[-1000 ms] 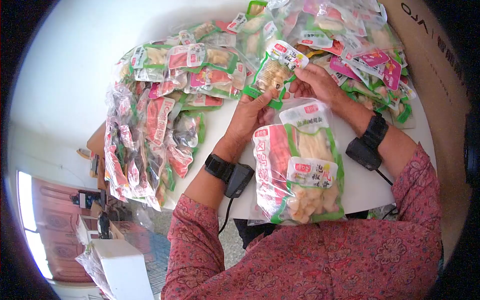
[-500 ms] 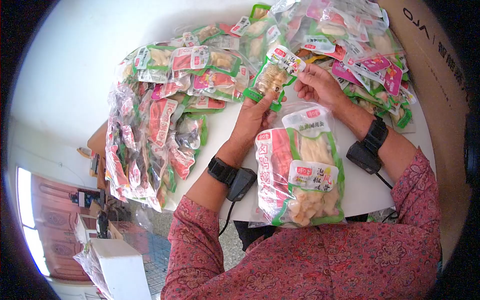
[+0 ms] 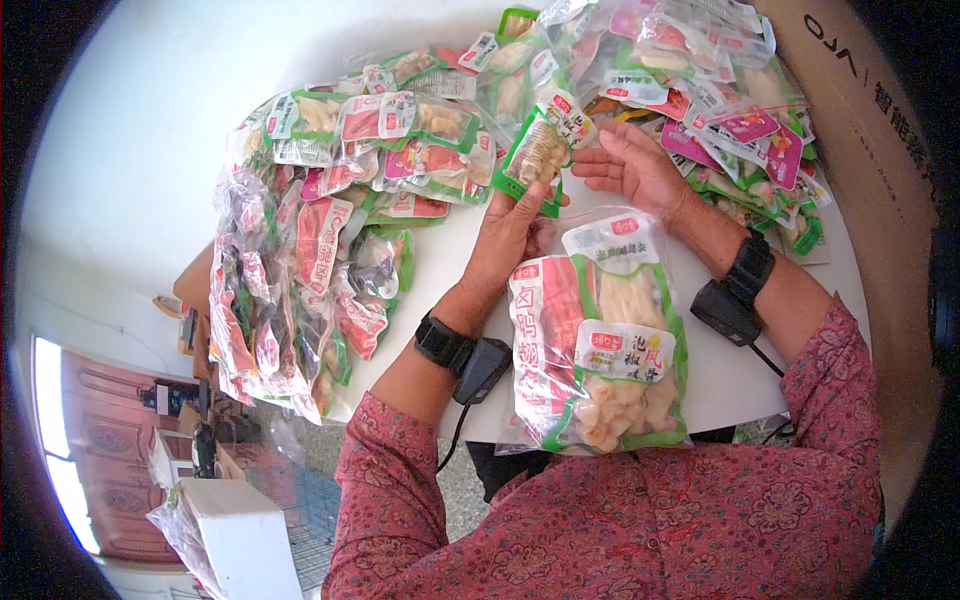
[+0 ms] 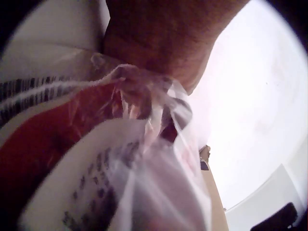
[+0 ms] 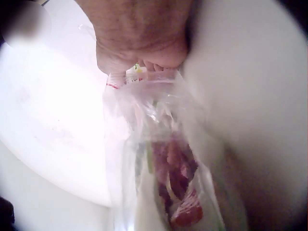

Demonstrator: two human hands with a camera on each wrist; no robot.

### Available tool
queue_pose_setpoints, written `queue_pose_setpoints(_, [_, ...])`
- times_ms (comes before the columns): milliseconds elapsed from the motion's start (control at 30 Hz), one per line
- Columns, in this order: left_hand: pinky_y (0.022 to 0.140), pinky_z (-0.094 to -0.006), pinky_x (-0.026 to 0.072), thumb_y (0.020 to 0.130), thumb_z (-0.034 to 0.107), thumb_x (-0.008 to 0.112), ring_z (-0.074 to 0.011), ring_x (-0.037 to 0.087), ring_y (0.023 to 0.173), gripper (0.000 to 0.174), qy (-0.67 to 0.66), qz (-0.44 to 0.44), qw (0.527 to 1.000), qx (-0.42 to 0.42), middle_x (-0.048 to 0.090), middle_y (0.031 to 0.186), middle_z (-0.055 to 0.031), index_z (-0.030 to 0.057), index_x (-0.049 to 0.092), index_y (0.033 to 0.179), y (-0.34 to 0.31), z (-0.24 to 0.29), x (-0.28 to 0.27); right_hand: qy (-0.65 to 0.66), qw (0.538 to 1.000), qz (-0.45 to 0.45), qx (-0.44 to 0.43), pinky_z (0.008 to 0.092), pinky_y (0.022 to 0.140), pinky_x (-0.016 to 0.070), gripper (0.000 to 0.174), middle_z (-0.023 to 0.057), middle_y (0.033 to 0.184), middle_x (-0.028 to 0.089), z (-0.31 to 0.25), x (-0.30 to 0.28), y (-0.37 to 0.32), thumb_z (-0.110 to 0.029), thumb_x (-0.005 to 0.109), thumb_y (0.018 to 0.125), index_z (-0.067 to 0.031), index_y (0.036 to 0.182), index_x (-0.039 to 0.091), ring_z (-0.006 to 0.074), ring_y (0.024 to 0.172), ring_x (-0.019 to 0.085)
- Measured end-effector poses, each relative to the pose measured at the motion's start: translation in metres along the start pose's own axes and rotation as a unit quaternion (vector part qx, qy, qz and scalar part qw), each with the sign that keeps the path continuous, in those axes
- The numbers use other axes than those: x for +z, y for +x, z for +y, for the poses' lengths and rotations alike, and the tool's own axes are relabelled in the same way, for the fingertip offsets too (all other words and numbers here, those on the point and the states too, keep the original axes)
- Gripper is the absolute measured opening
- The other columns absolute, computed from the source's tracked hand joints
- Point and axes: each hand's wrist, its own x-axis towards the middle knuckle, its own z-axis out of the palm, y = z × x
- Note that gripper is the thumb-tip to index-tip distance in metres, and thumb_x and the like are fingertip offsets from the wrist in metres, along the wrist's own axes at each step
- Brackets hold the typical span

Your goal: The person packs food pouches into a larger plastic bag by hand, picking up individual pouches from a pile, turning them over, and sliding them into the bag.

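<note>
In the head view, my left hand [image 3: 507, 228] holds a small green-edged food packet [image 3: 538, 155] by its lower end, thumb across the front. The packet is printed with a white label and shows pale pieces inside. Just right of it my right hand [image 3: 640, 172] is held with fingers stretched toward the packet, gripping nothing. Below both hands lies a large clear plastic bag [image 3: 585, 262] at the table's near edge. Inside it are a red-and-white packet [image 3: 538, 345] and green-edged packets [image 3: 650, 400]. The same clear bag [image 5: 159, 110] fills the lower right wrist view, below the hand.
Filled clear bags of packets [image 3: 300, 250] line the left side of the white table [image 3: 445, 255]. Another heap of packets [image 3: 740, 130] covers the back right. A cardboard box [image 3: 880, 200] stands along the right edge. A white box [image 3: 245, 540] is at the lower left.
My right hand has let go of the packet's upper corner, and its fingers have straightened. The left hand keeps the packet, which has tilted slightly. The large bag stays almost where it was.
</note>
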Motion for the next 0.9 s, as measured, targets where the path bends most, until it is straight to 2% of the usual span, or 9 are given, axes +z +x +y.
queue_pose_setpoints(100, [0.059, -0.0179, 0.0445, 0.086, 0.014, 0.050, -0.0059, 0.052, 0.072, 0.031, 0.032, 0.037, 0.999, 0.005, 0.055, 0.097, -0.0032, 0.0082, 0.044, 0.116, 0.002, -0.006, 0.000, 0.002, 0.999, -0.023, 0.023, 0.0294, 0.072, 0.0489, 0.036, 0.0136, 0.098, 0.057, 0.000, 0.000, 0.000, -0.034, 0.051, 0.084, -0.0088, 0.108, 0.041, 0.0200, 0.088, 0.059])
queue_pose_setpoints(200, [0.073, -0.0208, 0.0444, 0.082, 0.003, 0.051, -0.0086, 0.051, 0.085, 0.044, 0.047, -0.040, 0.995, 0.080, 0.048, 0.110, -0.0042, 0.0090, 0.040, 0.125, 0.001, -0.006, 0.003, 0.033, 0.996, -0.083, 0.030, 0.0324, 0.076, 0.0486, 0.037, 0.0122, 0.101, 0.057, -0.001, 0.002, 0.000, -0.036, 0.048, 0.086, -0.0076, 0.109, 0.043, 0.0207, 0.090, 0.058])
queue_pose_setpoints(267, [0.085, -0.0237, 0.0398, 0.078, -0.006, 0.050, -0.0115, 0.048, 0.097, 0.056, 0.159, -0.070, 0.976, 0.133, 0.043, 0.116, -0.0042, 0.0103, 0.035, 0.129, 0.006, -0.010, -0.001, 0.060, 0.984, -0.148, 0.081, 0.0347, 0.079, 0.0477, 0.039, 0.0112, 0.103, 0.056, -0.001, 0.001, -0.001, -0.036, 0.046, 0.087, -0.0058, 0.110, 0.044, 0.0215, 0.092, 0.058])
queue_pose_setpoints(400, [0.088, -0.0248, 0.0378, 0.077, -0.007, 0.047, -0.0135, 0.046, 0.103, 0.057, 0.159, -0.076, 0.974, 0.139, 0.043, 0.113, -0.0054, 0.0094, 0.034, 0.130, 0.006, -0.012, -0.001, 0.049, 0.989, -0.128, 0.045, 0.0350, 0.082, 0.0466, 0.035, 0.0129, 0.106, 0.055, 0.002, 0.002, -0.001, -0.023, 0.046, 0.086, -0.0024, 0.114, 0.041, 0.0233, 0.094, 0.057])
queue_pose_setpoints(467, [0.073, -0.0218, 0.0428, 0.076, -0.005, 0.045, -0.0120, 0.051, 0.087, 0.056, 0.068, -0.007, 0.994, 0.089, 0.048, 0.102, -0.0056, 0.0078, 0.033, 0.129, 0.001, -0.008, 0.005, 0.067, 0.989, -0.130, 0.034, 0.0353, 0.084, 0.0457, 0.035, 0.0132, 0.107, 0.054, 0.001, 0.002, -0.002, -0.021, 0.046, 0.086, -0.0020, 0.115, 0.040, 0.0238, 0.095, 0.056])
queue_pose_setpoints(500, [0.073, -0.0218, 0.0428, 0.076, -0.005, 0.045, -0.0120, 0.051, 0.087, 0.056, 0.068, -0.007, 0.994, 0.089, 0.048, 0.102, -0.0056, 0.0078, 0.033, 0.129, 0.001, -0.006, 0.005, 0.085, 0.987, -0.133, 0.023, 0.0357, 0.085, 0.0448, 0.036, 0.0134, 0.108, 0.054, 0.001, 0.003, -0.003, -0.018, 0.045, 0.085, -0.0017, 0.117, 0.039, 0.0242, 0.097, 0.056])
queue_pose_setpoints(567, [0.053, -0.0191, 0.0386, 0.075, -0.002, 0.044, -0.0083, 0.049, 0.064, 0.054, 0.064, -0.006, 0.998, 0.023, 0.051, 0.087, -0.0037, 0.0068, 0.033, 0.127, 0.000, 0.000, 0.000, 0.079, 0.989, -0.126, 0.011, 0.0358, 0.087, 0.0437, 0.037, 0.0135, 0.109, 0.053, 0.001, 0.004, -0.002, -0.018, 0.045, 0.085, -0.0018, 0.118, 0.038, 0.0242, 0.098, 0.055])
queue_pose_setpoints(767, [0.045, -0.0158, 0.0307, 0.078, 0.000, 0.044, -0.0038, 0.039, 0.053, 0.044, -0.046, -0.060, 0.996, -0.038, 0.047, 0.073, 0.0009, 0.0067, 0.037, 0.121, -0.002, 0.007, 0.000, 0.071, 0.991, -0.108, -0.031, 0.0354, 0.089, 0.0421, 0.038, 0.0130, 0.110, 0.052, 0.004, 0.010, -0.003, -0.018, 0.046, 0.086, -0.0019, 0.119, 0.037, 0.0234, 0.100, 0.054])
queue_pose_setpoints(900, [0.045, -0.0154, 0.0313, 0.083, 0.004, 0.046, -0.0037, 0.039, 0.053, 0.032, -0.002, -0.048, 0.999, -0.023, 0.048, 0.075, 0.0010, 0.0061, 0.041, 0.114, 0.002, -0.001, 0.000, 0.026, 0.995, -0.095, -0.025, 0.0346, 0.086, 0.0440, 0.038, 0.0104, 0.107, 0.053, 0.005, 0.007, -0.002, -0.021, 0.047, 0.086, -0.0027, 0.117, 0.040, 0.0209, 0.097, 0.055])
